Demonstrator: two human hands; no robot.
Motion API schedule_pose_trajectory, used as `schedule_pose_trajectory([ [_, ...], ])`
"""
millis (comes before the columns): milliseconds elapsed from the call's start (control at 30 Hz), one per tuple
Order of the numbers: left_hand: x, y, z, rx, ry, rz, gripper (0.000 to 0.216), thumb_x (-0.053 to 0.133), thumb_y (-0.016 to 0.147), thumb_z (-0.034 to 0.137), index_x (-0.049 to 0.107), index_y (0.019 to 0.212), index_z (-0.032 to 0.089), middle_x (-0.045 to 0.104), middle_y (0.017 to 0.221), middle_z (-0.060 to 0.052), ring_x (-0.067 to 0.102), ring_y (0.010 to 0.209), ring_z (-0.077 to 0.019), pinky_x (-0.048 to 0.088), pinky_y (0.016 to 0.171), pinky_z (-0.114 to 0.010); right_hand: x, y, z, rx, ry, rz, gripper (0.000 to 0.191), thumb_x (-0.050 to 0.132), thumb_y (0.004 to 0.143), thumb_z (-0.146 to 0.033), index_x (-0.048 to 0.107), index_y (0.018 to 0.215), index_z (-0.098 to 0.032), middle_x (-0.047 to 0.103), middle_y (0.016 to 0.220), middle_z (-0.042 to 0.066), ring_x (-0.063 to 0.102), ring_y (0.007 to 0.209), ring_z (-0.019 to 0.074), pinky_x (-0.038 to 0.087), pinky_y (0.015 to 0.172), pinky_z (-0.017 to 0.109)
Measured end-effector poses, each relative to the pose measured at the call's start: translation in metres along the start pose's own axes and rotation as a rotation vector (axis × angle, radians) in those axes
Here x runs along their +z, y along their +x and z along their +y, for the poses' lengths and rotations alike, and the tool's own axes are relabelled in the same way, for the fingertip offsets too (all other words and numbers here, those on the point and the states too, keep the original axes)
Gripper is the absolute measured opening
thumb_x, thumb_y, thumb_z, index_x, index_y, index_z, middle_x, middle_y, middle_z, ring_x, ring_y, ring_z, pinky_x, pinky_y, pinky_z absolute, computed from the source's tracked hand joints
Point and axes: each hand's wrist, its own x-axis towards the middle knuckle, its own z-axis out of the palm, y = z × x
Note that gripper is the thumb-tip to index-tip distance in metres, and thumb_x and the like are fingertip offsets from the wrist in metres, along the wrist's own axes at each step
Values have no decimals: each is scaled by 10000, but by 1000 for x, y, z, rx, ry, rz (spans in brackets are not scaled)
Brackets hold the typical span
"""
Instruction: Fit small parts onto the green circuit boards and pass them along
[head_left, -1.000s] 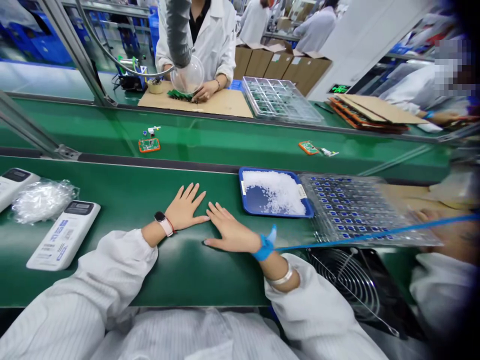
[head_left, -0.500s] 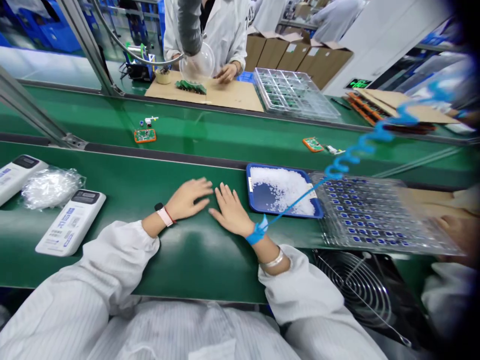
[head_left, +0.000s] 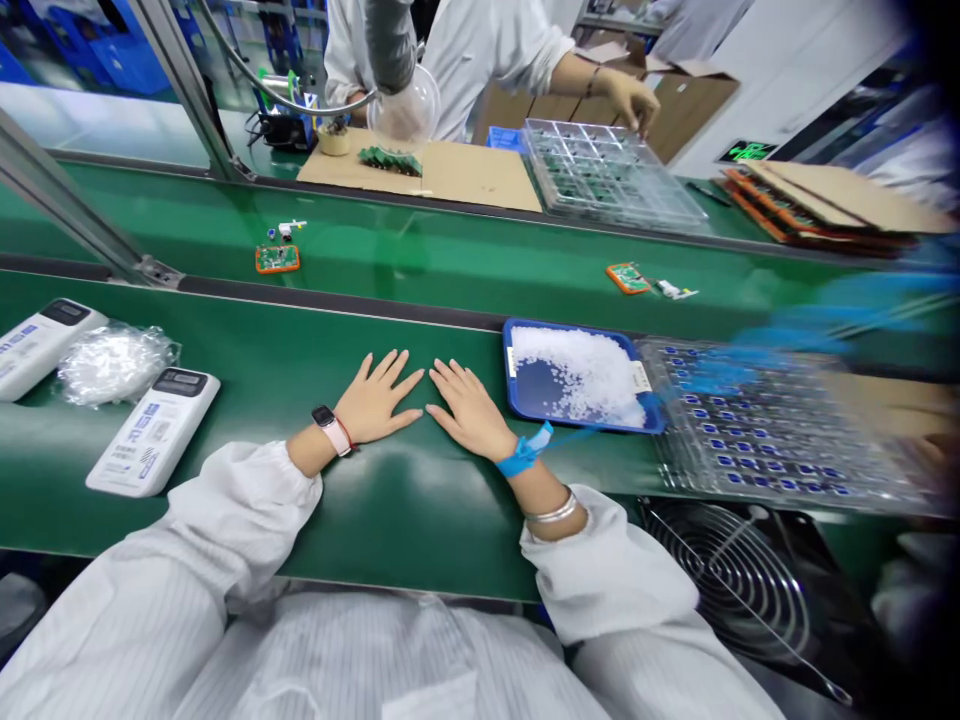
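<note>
My left hand (head_left: 376,400) lies flat on the green workbench (head_left: 397,520), fingers spread and nothing in it. Beside it, my right hand (head_left: 469,412) rests palm down with its fingers stretched out, also holding nothing. A small gap separates the two hands. A blue wrist strap (head_left: 523,452) circles my right wrist, and its cord runs off to the right. Just right of that hand sits a blue tray (head_left: 536,405) holding small white plastic pieces (head_left: 592,365). A pink-banded watch (head_left: 331,430) is on my left wrist.
Two white devices (head_left: 154,435) and a clear plastic bundle (head_left: 118,362) lie at left. Clear trays of small blue parts (head_left: 765,430) stand at right, above a black fan (head_left: 735,580). Orange-framed circuit boards (head_left: 277,259) sit on the far green strip. A co-worker's hand (head_left: 634,100) is over clear compartment trays (head_left: 600,170).
My left fingers have spread and flattened on the bench; the right hand stays nearly in place. The co-worker's hand has moved right to the clear trays. The strap's coiled cord has swung and blurred.
</note>
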Motion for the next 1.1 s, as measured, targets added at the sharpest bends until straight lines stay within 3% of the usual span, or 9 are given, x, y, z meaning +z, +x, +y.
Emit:
schedule_pose_trajectory([
  [367, -2, 1, -1, 0, -42, -4, 652, 373, 886, 580, 316, 1427, 221, 225, 1507, -158, 200, 1391, -329, 177, 1092, -573, -1, -5, -9, 39, -200, -99, 640, 296, 936, -493, 225, 1465, -139, 173, 1535, 85, 126, 1418, 267, 161, 1150, 467],
  [567, -3, 1, -1, 3, -48, -15, 653, 365, 886, 586, 311, 1429, 227, 222, 1507, -162, 195, 1392, -330, 169, 1092, -574, -1, -7, -12, 130, -239, -86, 640, 312, 916, -549, 260, 1458, -214, 144, 1544, 80, 103, 1406, 358, 150, 1117, 552],
  [1100, -2, 0, 0, -7, -49, 34, 665, 385, 878, 578, 275, 1444, 247, 146, 1537, -118, 127, 1403, -349, 186, 1094, -559, 1, -7, -11, 116, -243, -68, 671, 308, 911, -562, 216, 1470, -202, 160, 1541, 77, 121, 1401, 359, 155, 1120, 542],
])
